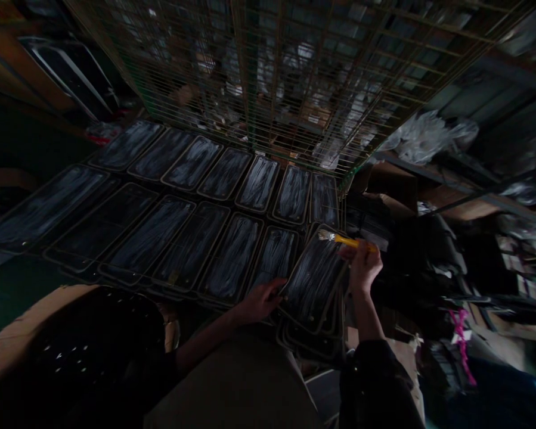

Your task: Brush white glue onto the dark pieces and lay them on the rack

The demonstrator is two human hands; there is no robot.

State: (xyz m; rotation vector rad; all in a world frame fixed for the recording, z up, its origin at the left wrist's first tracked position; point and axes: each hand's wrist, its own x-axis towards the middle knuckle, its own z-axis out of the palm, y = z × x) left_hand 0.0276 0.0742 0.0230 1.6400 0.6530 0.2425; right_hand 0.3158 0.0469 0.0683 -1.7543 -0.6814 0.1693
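Note:
My right hand is closed round a yellow-handled brush, whose pale bristles rest on the top right corner of a dark rectangular panel streaked with white. My left hand grips that panel's lower left corner, fingers curled on its edge. The panel lies tilted on a stack of similar panels in front of me.
Two rows of dark panels smeared with white lie side by side on the floor ahead and to the left. A wire mesh rack rises behind them. Cluttered boxes and plastic bags fill the right. A dark round object sits lower left.

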